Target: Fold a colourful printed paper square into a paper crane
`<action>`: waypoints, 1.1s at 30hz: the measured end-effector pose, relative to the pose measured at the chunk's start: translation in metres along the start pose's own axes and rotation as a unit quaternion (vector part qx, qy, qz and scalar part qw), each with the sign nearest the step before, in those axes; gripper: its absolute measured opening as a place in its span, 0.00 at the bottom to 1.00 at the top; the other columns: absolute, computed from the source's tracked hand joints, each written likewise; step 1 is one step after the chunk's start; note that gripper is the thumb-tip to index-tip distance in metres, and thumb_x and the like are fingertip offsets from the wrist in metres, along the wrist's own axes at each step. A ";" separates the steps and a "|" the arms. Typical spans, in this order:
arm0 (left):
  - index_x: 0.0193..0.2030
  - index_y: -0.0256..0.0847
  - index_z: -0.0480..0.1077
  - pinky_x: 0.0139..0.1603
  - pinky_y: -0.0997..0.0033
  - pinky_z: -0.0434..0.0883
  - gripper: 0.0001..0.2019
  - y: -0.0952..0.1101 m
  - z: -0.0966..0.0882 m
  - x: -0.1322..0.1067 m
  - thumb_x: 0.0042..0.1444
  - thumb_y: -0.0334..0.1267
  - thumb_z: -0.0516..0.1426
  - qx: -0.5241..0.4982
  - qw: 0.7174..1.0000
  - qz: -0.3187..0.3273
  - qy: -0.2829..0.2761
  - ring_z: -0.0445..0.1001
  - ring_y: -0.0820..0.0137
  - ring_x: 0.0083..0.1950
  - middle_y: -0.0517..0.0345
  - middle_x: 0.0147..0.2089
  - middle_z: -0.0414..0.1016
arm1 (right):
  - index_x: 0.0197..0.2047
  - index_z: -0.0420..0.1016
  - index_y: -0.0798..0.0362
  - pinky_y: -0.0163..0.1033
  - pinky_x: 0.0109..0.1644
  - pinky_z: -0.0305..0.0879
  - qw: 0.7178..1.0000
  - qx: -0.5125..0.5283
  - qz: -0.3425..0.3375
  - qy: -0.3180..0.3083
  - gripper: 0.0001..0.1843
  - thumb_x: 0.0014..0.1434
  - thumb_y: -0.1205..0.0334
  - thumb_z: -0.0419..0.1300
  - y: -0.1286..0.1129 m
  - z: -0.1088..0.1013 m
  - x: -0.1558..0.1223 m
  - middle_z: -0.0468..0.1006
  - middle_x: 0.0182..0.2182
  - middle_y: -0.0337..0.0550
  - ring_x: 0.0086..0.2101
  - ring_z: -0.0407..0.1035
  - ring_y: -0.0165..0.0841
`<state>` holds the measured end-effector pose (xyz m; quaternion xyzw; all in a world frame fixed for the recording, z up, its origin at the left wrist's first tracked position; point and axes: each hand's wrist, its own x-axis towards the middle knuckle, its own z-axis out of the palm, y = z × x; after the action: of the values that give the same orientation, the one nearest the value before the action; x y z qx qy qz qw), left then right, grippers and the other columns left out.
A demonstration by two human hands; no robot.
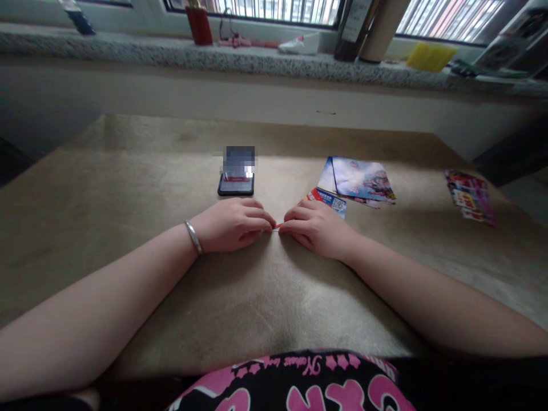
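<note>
My left hand (pixel 233 224) and my right hand (pixel 314 227) rest on the tan table (pixel 128 188), fingertips meeting at the middle. Both pinch a small thin red and white piece (pixel 277 226) between them; most of it is hidden by the fingers. A silver bangle (pixel 193 236) circles my left wrist. A black phone (pixel 236 178) lies just beyond my left hand. A blue and red card with a QR code (pixel 329 201) lies partly under my right hand's far side.
Glossy printed sheets (pixel 362 181) lie beyond the right hand, and another colourful leaflet (pixel 470 195) sits at the table's right edge. A stone windowsill (pixel 257 57) behind carries a red cup (pixel 199 25), a yellow pad (pixel 430 56) and other clutter.
</note>
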<state>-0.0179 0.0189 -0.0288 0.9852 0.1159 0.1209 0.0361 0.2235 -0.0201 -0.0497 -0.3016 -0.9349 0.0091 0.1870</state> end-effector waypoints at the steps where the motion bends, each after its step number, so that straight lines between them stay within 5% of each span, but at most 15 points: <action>1: 0.46 0.41 0.72 0.47 0.69 0.71 0.12 0.001 0.000 0.000 0.59 0.29 0.50 -0.001 1.000 0.004 -0.007 0.72 0.68 0.46 0.57 0.47 0.77 | 0.45 0.78 0.49 0.40 0.42 0.60 1.000 -0.002 0.001 -0.002 0.14 0.65 0.63 0.50 0.000 0.000 0.001 0.78 0.40 0.44 0.39 0.64 0.34; 16: 0.44 0.39 0.72 0.47 0.68 0.72 0.12 0.006 -0.002 0.004 0.60 0.30 0.49 0.022 1.000 0.007 -0.013 0.73 0.67 0.47 0.56 0.46 0.78 | 0.47 0.76 0.44 0.40 0.42 0.54 0.998 -0.062 0.003 -0.033 0.14 0.64 0.63 0.52 -0.003 -0.003 0.004 0.76 0.42 0.42 0.40 0.62 0.35; 33: 0.45 0.40 0.71 0.51 0.67 0.71 0.13 0.008 0.002 0.005 0.56 0.28 0.51 0.006 0.999 -0.020 -0.024 0.72 0.67 0.51 0.54 0.49 0.76 | 0.43 0.77 0.49 0.44 0.48 0.61 1.000 -0.005 -0.014 -0.027 0.13 0.62 0.66 0.52 0.006 -0.013 -0.004 0.77 0.43 0.45 0.43 0.65 0.37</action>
<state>-0.0105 0.0119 -0.0286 0.9855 0.1354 0.0954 0.0354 0.2346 -0.0191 -0.0404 -0.2890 -0.9438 0.0105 0.1601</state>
